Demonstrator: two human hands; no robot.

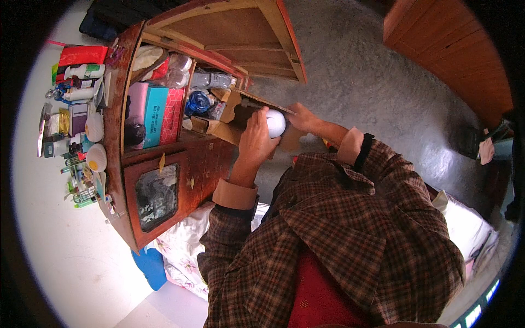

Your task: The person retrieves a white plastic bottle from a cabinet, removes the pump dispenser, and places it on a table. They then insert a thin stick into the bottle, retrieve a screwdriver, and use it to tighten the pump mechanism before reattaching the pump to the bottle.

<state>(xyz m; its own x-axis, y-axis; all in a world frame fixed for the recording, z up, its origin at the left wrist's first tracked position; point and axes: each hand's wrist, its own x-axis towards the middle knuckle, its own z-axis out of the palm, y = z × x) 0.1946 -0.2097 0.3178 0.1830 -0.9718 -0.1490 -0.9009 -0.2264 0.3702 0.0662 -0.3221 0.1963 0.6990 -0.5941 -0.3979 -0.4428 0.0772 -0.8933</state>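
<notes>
My left hand (pixel 256 138) is closed round a smooth white round-ended object (pixel 276 123); its lower part is hidden by my fingers and palm, so its exact kind does not show. Just to its right, my right hand (pixel 304 118) pinches the edge of an open cardboard box (pixel 227 133). The box is held in front of the cabinet, with torn brown flaps and one long side reaching up to my right fingers. What lies inside the box is mostly hidden by my left hand.
A wooden cabinet (pixel 117 131) stands at the left, its upper door (pixel 240 33) swung open. On its shelves are a teal box (pixel 155 117), a red patterned box (pixel 172 115) and a blue plastic-wrapped item (pixel 198 103). Bottles crowd its top. Wooden furniture (pixel 443 49) stands far right.
</notes>
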